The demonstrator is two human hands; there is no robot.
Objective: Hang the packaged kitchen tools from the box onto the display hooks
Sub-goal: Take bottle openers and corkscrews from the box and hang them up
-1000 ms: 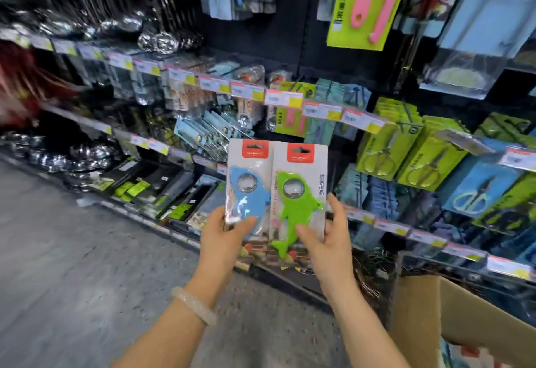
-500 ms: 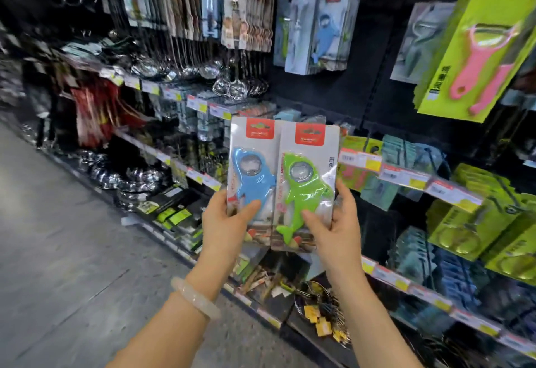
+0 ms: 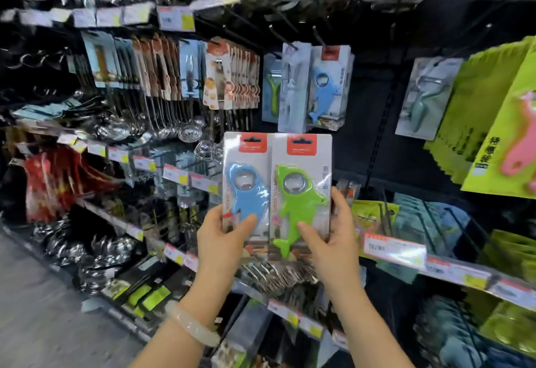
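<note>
I hold two carded packs side by side in front of the shelves. The blue shark-shaped opener pack (image 3: pixel 246 176) is in my left hand (image 3: pixel 223 240), thumb across its lower front. My right hand (image 3: pixel 333 237) grips the green shark-shaped opener pack (image 3: pixel 301 182) at its lower right edge. Both packs are upright with red tabs at the top. Above them a matching blue shark pack (image 3: pixel 329 89) hangs on a display hook (image 3: pixel 317 38). The box is out of view.
Packaged peelers (image 3: pixel 291 86) hang left of the blue shark pack, ladles (image 3: pixel 162 123) and carded tools further left. Lime green packs (image 3: pixel 493 123) fill the right side. Shelf rails with price tags (image 3: pixel 394 247) run below. Grey floor (image 3: pixel 43 309) lies at lower left.
The view has tilted upward and the two packs have risen toward the upper hooks. The hanging blue shark pack is now much closer above them. Both hands keep the same grip.
</note>
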